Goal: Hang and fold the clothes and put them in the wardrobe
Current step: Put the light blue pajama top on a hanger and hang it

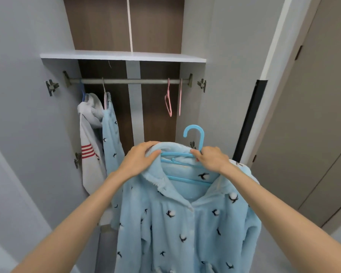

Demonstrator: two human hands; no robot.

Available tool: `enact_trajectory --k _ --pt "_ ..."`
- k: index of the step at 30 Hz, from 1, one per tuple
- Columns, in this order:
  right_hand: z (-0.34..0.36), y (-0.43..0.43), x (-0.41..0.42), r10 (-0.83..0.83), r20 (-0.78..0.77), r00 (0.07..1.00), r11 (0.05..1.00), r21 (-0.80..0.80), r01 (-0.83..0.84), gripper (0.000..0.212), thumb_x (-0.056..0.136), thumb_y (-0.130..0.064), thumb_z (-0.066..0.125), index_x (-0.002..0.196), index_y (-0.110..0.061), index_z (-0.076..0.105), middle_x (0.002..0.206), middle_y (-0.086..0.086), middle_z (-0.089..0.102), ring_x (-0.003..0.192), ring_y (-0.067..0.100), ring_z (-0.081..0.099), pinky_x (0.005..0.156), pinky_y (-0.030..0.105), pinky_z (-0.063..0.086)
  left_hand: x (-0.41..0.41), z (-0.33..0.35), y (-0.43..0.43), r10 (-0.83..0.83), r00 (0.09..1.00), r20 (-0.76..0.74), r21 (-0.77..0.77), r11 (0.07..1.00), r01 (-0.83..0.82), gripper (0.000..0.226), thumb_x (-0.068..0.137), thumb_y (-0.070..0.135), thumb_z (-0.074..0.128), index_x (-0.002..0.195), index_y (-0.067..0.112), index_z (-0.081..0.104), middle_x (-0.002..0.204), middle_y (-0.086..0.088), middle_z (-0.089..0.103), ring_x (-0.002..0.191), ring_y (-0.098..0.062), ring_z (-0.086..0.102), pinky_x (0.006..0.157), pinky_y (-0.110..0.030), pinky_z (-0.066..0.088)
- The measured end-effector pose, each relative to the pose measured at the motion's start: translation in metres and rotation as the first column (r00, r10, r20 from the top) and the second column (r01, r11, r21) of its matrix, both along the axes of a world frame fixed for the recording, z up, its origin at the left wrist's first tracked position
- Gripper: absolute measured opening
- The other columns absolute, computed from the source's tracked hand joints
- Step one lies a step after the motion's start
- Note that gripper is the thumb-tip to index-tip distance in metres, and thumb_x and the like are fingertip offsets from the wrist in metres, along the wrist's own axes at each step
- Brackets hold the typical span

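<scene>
— What is worn on the arms?
— Bare skin is all that shows. Behind the fingers (150, 143), the left forearm (83, 209) and the right forearm (274, 205) are uncovered right back to the lower edge.
— And the hands?
— The left hand (141, 158) and the right hand (211, 157) are bare as well, slim, with smooth knuckles.
— Any nail colour?
— There is a small reddish spot just below the right fingertips, too small to tell what it is.

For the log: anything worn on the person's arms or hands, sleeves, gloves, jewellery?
Nothing shows. The left forearm and right forearm are bare to the frame edge, no sleeves. Left hand and right hand: no gloves, watch or visible rings.
</scene>
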State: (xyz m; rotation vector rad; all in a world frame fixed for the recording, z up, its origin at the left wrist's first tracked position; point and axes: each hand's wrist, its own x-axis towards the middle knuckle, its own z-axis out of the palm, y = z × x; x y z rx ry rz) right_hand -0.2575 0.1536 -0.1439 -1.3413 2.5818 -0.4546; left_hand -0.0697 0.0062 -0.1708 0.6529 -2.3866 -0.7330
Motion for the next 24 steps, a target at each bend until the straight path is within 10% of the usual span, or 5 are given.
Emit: enact_trajectory --k 7,13,24 --pt "0.024 -0.105 -0.022 -0.040 0.167 0.985 0.998 0.056 0.031 0.049 0.101 -0.047 0.030 0.095 -0.008 0.060 0.097 0.008 0.058 0.086 0.023 0.052 0.088 0.033 0.043 -0.034 0.007 -0.098 0.010 0.999 0.039 0.067 0.998 -0.013 0.051 0.097 0.035 0.045 0.145 0.023 0.033 0.147 -0.003 0.039 0.133 -0.018 0.037 0.108 -0.034 0.032" --pt "0.045 -0.176 -0.025 -0.033 0.431 0.902 0.998 -0.037 0.054 0.042 0.100 -0.037 0.041 0.068 -0.013 0.053 0.074 0.000 0.049 0.066 0.011 0.043 0.060 0.019 0.035 -0.055 0.014 -0.164 0.126 0.991 0.044 0.148 0.980 -0.132 0.067 0.094 0.035 0.051 0.150 0.028 0.014 0.156 -0.009 0.006 0.144 -0.027 0.006 0.114 -0.045 0.016" --pt "0.061 -0.301 -0.048 0.018 0.798 0.602 0.946 -0.208 0.247 0.023 0.082 -0.016 0.071 0.101 -0.002 0.069 0.098 0.015 0.069 0.085 0.025 0.063 0.087 0.040 0.055 -0.070 0.023 -0.268 0.000 1.000 0.020 0.353 0.936 -0.007 0.055 0.097 0.023 0.049 0.147 0.020 0.026 0.141 -0.004 0.044 0.114 -0.016 0.053 0.086 -0.022 0.041"
